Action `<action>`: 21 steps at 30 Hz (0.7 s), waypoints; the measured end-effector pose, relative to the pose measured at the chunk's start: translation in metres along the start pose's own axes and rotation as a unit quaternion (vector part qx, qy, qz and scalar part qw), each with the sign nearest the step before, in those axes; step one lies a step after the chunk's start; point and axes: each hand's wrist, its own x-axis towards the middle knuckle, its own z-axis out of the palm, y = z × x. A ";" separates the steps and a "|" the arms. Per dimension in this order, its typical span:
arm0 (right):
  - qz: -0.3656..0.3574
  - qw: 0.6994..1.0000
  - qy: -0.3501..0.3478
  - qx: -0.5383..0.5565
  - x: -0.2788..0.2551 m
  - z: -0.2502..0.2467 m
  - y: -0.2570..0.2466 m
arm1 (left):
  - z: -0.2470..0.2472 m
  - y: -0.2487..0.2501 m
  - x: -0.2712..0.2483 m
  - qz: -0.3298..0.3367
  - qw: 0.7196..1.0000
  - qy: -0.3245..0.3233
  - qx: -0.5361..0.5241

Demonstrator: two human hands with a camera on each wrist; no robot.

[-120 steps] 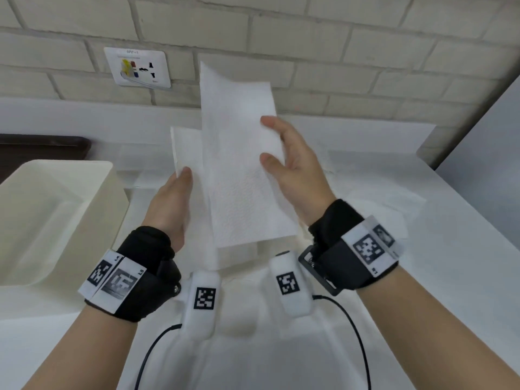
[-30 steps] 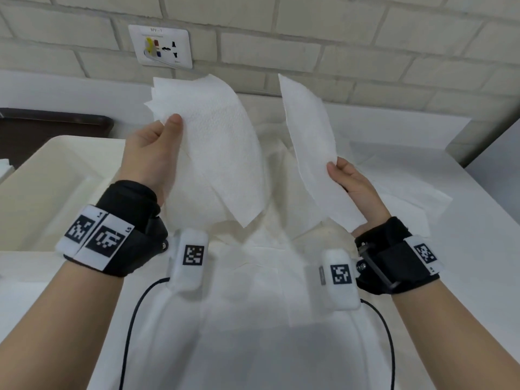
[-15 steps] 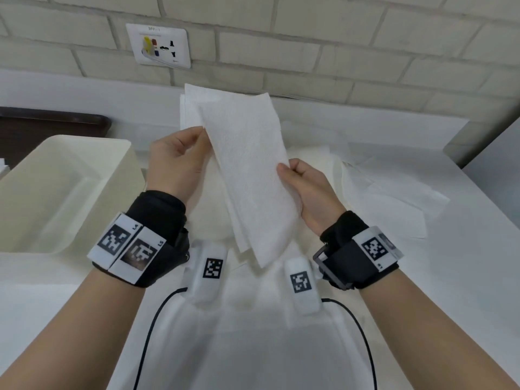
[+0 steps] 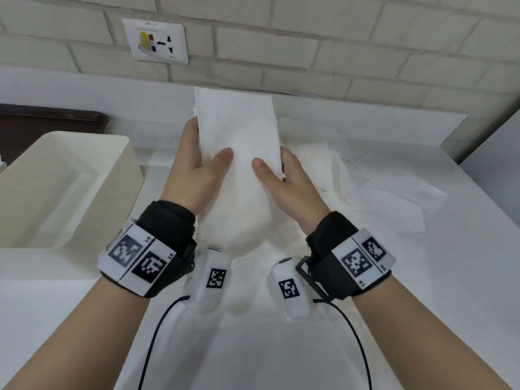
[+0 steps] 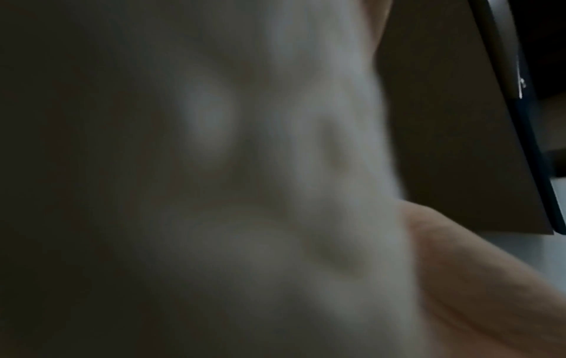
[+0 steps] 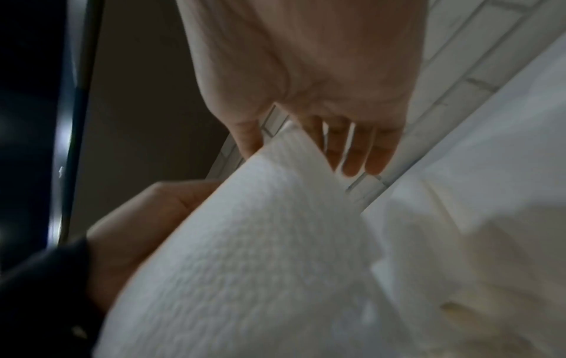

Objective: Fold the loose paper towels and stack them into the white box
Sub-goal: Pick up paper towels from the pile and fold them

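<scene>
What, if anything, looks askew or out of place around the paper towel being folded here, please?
Little stands out. The folded paper towel is held upright between the left hand and right hand, its layers slightly offset along the upper left edge. Loose paper towels lie rumpled behind on the table, beside the white box.

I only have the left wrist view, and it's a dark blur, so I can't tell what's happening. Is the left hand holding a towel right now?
Observer: Yes. In the head view the left hand holds a folded paper towel upright above the table, with its thumb on the front.
Operator: Is that hand working alone?
Observer: No. The right hand pinches the opposite edge, its thumb also on the front.
Operator: Where would it go from there?
Observer: The white box stands open on the table, just to the left of the left hand.
</scene>
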 end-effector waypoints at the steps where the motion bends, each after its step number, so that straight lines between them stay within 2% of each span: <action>1: 0.009 0.999 -0.015 0.029 -0.002 -0.001 -0.002 | -0.002 0.000 0.000 -0.009 1.000 -0.014 -0.001; 3: 0.008 0.998 -0.037 0.042 -0.003 -0.002 -0.003 | -0.005 -0.003 -0.001 -0.047 0.998 -0.029 0.012; 5: -0.002 0.999 -0.044 -0.003 -0.003 0.002 -0.002 | -0.009 -0.009 -0.003 -0.120 0.992 -0.031 0.021; 8: 0.015 0.998 -0.055 -0.034 -0.002 0.014 -0.001 | -0.023 -0.018 -0.010 -0.231 0.970 -0.068 0.039; 9: 0.020 0.997 -0.062 -0.028 -0.003 0.018 -0.001 | -0.027 -0.019 -0.014 -0.245 0.965 -0.073 0.054; 11: 0.013 0.996 -0.085 -0.016 -0.005 0.030 -0.007 | -0.032 -0.015 -0.019 -0.200 0.973 -0.039 0.111; 13: -0.020 0.995 -0.102 -0.012 -0.007 0.045 -0.014 | -0.036 -0.009 -0.025 -0.094 0.979 0.041 0.173; 14: -0.040 0.995 -0.095 -0.003 -0.008 0.053 -0.018 | -0.039 -0.004 -0.029 -0.040 0.981 0.070 0.177; 16: -0.079 0.995 -0.056 0.026 -0.009 0.068 -0.024 | -0.044 0.003 -0.038 0.033 0.983 0.089 0.155; 18: -0.118 0.991 -0.028 0.053 -0.011 0.083 -0.027 | -0.053 0.004 -0.047 0.051 0.985 0.096 0.136; 21: -0.117 0.990 -0.054 0.061 -0.016 0.101 -0.023 | -0.070 -0.003 -0.055 0.019 0.983 0.131 0.129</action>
